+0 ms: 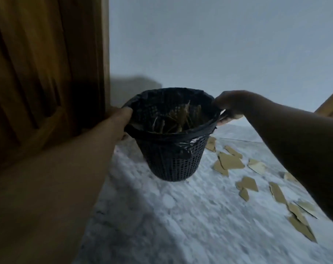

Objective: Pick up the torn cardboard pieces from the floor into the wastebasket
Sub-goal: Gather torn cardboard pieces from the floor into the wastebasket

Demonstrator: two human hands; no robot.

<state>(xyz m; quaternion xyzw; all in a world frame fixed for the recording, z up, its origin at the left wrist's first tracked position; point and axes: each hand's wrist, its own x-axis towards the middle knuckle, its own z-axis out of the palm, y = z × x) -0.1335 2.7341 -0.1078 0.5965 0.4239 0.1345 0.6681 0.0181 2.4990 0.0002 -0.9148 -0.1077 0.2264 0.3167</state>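
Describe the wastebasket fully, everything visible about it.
The wastebasket is a dark, round, tapered basket with a mesh grid wall, seemingly plastic. A black bag liner is folded over its rim. It stands upright, slightly tilted, close to a wooden door, over the pale speckled floor; whether its base touches the floor is unclear. Torn cardboard pieces already lie inside. The left hand grips its left rim, the right hand its right rim.

Dim light here, a plain pale wall (219, 44) filling the back. At left stands a brown wooden door (38, 73) with grooved panels, dark in shadow. Underfoot, a mottled white-grey marble floor (162, 225); a wooden edge (331, 107) peeks in at right.
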